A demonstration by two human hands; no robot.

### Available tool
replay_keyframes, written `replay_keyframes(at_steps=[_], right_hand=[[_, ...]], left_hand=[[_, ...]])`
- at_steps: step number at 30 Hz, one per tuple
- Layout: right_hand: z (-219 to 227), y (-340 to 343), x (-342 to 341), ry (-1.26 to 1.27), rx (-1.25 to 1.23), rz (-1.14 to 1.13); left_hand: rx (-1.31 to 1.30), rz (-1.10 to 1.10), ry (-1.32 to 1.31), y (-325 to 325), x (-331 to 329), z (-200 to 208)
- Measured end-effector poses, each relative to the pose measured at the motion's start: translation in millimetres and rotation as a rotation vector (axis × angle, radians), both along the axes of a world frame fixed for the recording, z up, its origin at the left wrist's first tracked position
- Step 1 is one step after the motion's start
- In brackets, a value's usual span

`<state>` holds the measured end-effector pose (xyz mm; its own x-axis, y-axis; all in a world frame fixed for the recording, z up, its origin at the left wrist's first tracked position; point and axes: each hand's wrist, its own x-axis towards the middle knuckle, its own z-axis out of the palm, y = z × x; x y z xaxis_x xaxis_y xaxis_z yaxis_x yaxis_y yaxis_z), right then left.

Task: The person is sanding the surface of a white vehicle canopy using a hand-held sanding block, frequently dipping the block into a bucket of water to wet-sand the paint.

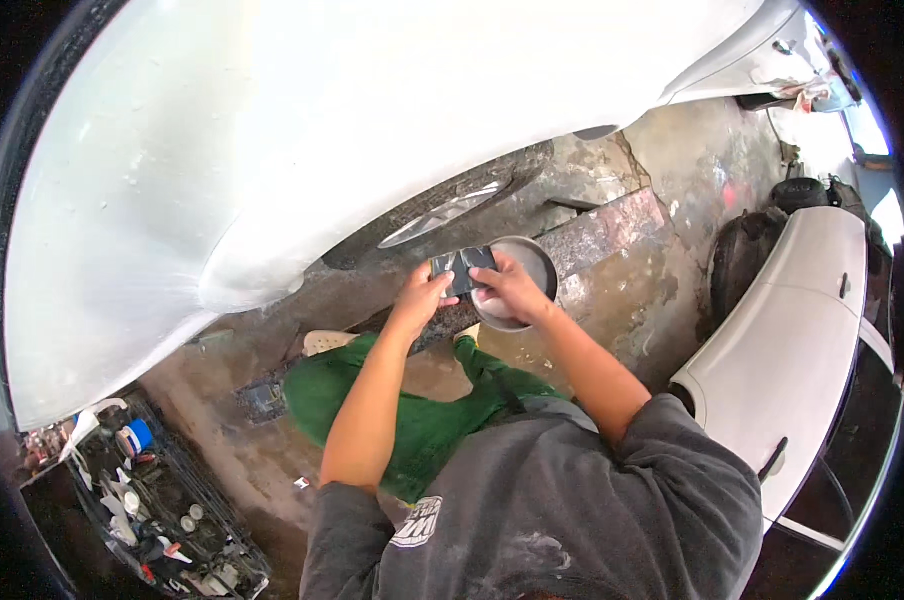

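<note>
In front of my body, both hands hold a small dark sheet that looks like wet sandpaper. My left hand pinches its left part, thumb on top. On the right part presses the thumb of my right hand, fingers curled beneath. Glossy wet streaks show on the sheet. Below my right hand sits a round metal bowl, partly covered by that hand; what is in it is hard to make out. Just beyond the hands stands a large white car, its wheel close to the bowl.
A long worn board runs along the wet, stained floor under the bowl. To the right is another white car with a loose tyre beside it. At lower left stands a black crate full of bottles and tools.
</note>
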<state>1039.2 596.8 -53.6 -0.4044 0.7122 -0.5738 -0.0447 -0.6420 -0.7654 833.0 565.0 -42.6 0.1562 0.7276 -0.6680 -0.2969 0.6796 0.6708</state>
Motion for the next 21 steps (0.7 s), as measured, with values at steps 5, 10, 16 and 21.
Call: replay_keyframes(at_steps=[5, 10, 16, 21], right_hand=[[-29.9, 1.1, 37.7, -0.022, -0.014, 0.040], [-131.6, -6.5, 96.6, -0.764, 0.368, 0.132], [-249.4, -27.2, 61.0, -1.081, 0.211, 0.453], [-233.6, -4.3, 43.1, -0.986, 0.282, 0.511]], left_hand=[[0.117, -0.141, 0.387, -13.0, 4.8, -8.2], [0.312, -0.476, 1.013, -36.2, -7.0, -6.0], [0.221, -0.587, 1.018, -56.1, -13.9, -22.9], [0.250, -0.669, 0.981, -48.3, -11.7, -8.7]])
